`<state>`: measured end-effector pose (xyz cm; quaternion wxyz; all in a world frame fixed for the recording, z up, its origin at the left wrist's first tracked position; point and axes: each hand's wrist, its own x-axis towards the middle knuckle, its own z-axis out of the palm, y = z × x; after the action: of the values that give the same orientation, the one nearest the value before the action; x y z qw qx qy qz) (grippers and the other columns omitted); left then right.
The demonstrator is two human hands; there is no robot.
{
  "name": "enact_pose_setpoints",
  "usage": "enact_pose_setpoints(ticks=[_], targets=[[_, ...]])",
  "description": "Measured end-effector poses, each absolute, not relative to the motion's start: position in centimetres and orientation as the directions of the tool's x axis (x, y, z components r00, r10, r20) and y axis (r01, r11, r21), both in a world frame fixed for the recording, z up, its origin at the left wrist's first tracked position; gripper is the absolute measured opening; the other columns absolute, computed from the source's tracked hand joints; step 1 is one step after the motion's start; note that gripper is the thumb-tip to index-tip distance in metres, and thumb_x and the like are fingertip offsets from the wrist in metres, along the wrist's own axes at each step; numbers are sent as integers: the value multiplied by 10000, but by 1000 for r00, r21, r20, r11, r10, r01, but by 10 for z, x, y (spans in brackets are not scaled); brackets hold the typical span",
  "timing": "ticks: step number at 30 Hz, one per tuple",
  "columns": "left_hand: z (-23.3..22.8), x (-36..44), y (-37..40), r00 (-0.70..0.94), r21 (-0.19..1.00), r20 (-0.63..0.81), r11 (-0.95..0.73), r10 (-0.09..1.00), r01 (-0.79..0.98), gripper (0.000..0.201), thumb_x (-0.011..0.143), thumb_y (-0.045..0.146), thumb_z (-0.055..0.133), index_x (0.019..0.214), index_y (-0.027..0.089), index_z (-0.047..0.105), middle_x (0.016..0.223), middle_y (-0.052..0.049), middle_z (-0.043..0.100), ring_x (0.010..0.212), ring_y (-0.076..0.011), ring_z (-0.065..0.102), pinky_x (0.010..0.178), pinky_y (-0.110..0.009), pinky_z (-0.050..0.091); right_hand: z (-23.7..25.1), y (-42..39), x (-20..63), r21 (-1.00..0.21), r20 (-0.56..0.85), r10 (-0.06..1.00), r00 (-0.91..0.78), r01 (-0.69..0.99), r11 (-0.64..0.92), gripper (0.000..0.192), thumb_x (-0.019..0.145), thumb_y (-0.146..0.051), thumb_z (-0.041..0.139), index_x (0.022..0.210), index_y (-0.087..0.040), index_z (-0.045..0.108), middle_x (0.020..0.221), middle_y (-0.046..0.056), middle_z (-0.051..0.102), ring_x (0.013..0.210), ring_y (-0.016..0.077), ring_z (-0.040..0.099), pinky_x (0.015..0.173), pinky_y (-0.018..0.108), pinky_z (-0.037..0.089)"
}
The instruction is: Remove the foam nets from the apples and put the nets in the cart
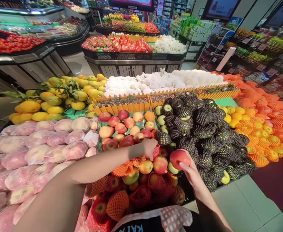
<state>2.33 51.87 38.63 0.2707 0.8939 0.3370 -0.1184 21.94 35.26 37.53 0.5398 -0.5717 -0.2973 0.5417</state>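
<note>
My right hand holds a red apple just above the front of the apple pile. My left hand reaches into the middle of that pile and its fingers close on a red mesh sleeve among the apples. Several apples near me wear orange or red foam netting. Fruits in black foam nets are heaped right beside my right hand.
Plastic-wrapped pink fruit lies to the left, yellow citrus with leaves behind it. White-netted fruit sits at the back, orange-netted fruit at the right. An orange picket divider borders the apples. More produce stands and an aisle floor surround.
</note>
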Motion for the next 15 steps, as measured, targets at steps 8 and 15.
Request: enact_pose_setpoints(ticks=[8,15], targets=[[427,-4,605,646,455,-258,-499,718,737,608,581,457,811,1086,200,592,1032,-59,712,909,-261,679,791,-339,534,392,413,154,-823,15,992,-126,562,84,757,599,-322,855,1270,-271,508,1257,75,638,1118,294,615,1003,440,466],[402,-28,686,17,319,-65,5,998,948,802,718,490,733,1314,90,376,1305,-254,590,1189,-391,593,941,-452,493,387,443,126,-563,-101,952,-290,806,186,587,734,-387,777,1250,-163,606,1372,194,575,1347,366,431,1113,541,389]])
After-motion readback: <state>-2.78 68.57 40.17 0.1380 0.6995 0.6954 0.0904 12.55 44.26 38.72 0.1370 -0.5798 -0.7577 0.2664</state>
